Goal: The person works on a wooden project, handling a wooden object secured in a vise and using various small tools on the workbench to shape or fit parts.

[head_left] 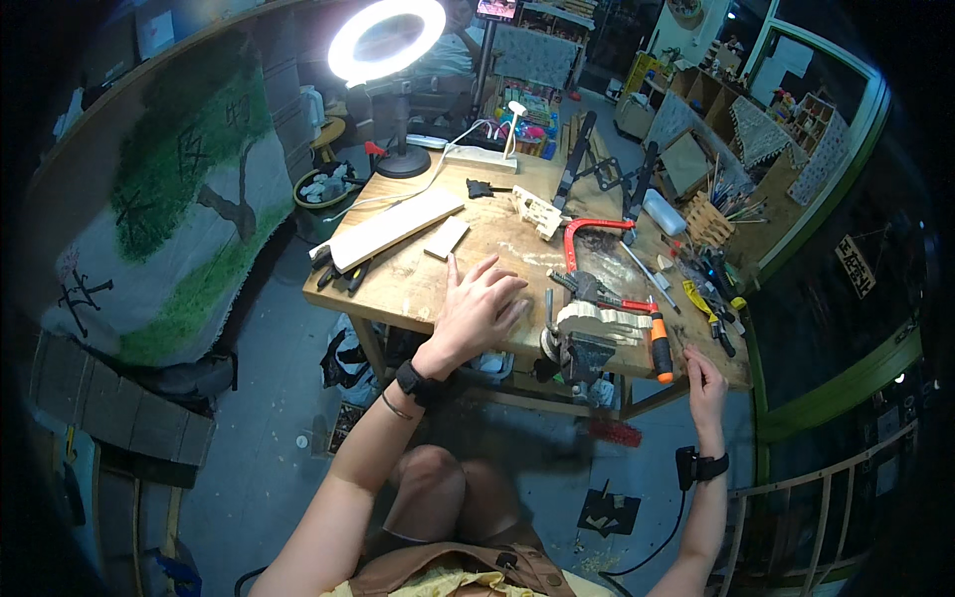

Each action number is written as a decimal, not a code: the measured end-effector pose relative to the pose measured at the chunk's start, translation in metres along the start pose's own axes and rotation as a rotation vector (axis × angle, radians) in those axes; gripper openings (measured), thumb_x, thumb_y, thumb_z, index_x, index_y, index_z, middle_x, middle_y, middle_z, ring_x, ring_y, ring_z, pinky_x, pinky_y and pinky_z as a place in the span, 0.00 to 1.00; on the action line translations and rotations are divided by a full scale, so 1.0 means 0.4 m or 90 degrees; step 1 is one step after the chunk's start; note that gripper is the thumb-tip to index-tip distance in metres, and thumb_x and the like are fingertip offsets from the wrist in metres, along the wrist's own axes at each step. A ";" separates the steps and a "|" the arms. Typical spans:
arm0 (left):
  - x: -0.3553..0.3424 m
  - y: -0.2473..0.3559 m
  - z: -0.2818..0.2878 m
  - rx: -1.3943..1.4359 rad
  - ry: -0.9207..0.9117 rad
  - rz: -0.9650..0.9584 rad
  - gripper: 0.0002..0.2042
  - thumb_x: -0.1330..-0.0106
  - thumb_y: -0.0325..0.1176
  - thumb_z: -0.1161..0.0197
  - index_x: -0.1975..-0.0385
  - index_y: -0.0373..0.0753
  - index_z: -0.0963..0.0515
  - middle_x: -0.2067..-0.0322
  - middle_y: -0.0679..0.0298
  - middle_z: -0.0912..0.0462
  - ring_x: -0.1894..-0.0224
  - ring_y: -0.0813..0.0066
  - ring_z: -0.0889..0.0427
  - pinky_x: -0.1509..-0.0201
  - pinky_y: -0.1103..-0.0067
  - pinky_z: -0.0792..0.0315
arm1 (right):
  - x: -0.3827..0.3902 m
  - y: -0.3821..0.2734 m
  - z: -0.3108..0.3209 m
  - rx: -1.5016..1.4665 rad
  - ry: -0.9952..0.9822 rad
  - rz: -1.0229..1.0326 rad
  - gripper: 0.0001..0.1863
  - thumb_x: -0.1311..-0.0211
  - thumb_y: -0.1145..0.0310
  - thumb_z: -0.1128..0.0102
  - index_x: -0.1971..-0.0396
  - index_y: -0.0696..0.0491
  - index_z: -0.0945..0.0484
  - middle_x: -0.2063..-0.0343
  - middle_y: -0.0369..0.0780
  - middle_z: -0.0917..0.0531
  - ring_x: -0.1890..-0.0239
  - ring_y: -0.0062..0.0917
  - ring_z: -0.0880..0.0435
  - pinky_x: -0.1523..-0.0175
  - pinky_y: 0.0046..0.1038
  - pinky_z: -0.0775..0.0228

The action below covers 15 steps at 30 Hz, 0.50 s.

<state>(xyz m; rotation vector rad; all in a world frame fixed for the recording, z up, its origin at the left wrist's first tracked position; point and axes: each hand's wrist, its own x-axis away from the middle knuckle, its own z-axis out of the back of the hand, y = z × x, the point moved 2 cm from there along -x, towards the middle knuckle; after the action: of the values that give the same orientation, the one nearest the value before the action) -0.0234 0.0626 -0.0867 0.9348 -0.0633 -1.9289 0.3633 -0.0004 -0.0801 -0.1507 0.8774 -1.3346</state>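
My left hand (479, 306) is over the front of the wooden workbench (398, 291), fingers spread, with nothing in it. Its index finger points at a small pale wood block (448, 240). My right hand (704, 376) is at the bench's front right corner, its fingers drawn together; whatever they hold, if anything, is too small to make out. Between my hands a bench vise (583, 360) stands at the front edge, with a wavy-edged pale wood piece (602, 322) at its jaws. Beside it lies a red-framed saw (571, 242) with an orange and black handle (660, 348).
A long pale board (398, 229) lies on the left, over dark-handled tools. A cut-out wood piece (537, 212) rests mid-bench. Pliers and other hand tools (711, 289) crowd the right side. A lit ring lamp (386, 40) stands at the back left, near a white cable (438, 171).
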 end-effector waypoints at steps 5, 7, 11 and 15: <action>0.022 -0.031 0.019 -0.023 -0.025 0.012 0.15 0.39 0.45 0.40 0.54 0.47 0.23 0.50 0.65 0.25 0.37 0.60 0.37 0.35 0.41 0.61 | 0.013 -0.058 -0.052 0.049 0.035 0.012 0.16 0.33 0.67 0.53 0.51 0.58 0.25 0.48 0.46 0.24 0.42 0.34 0.28 0.40 0.32 0.37; 0.020 -0.030 0.010 -0.017 -0.041 -0.002 0.17 0.39 0.46 0.41 0.52 0.49 0.24 0.48 0.65 0.26 0.36 0.60 0.39 0.35 0.41 0.61 | 0.028 -0.042 -0.060 0.065 0.089 0.049 0.17 0.31 0.65 0.55 0.49 0.57 0.26 0.45 0.45 0.26 0.40 0.35 0.31 0.37 0.35 0.40; 0.006 -0.013 0.008 0.011 -0.097 -0.029 0.19 0.37 0.47 0.42 0.49 0.50 0.26 0.46 0.64 0.28 0.34 0.59 0.42 0.36 0.41 0.63 | 0.065 0.051 -0.088 0.291 0.127 0.162 0.24 0.28 0.56 0.67 0.46 0.55 0.28 0.44 0.44 0.28 0.39 0.37 0.33 0.33 0.43 0.51; 0.014 0.006 0.033 -0.042 -0.110 -0.031 0.19 0.36 0.46 0.44 0.46 0.50 0.28 0.44 0.62 0.31 0.33 0.57 0.44 0.37 0.39 0.62 | 0.067 0.060 -0.134 0.325 0.273 0.197 0.27 0.27 0.53 0.71 0.49 0.58 0.28 0.50 0.45 0.25 0.46 0.40 0.28 0.40 0.43 0.42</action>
<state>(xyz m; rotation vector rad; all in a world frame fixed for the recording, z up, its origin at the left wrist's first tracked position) -0.0313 0.0527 -0.0795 0.7305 -0.0776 -2.0417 0.3477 0.0026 -0.1428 0.6646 0.8399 -1.2723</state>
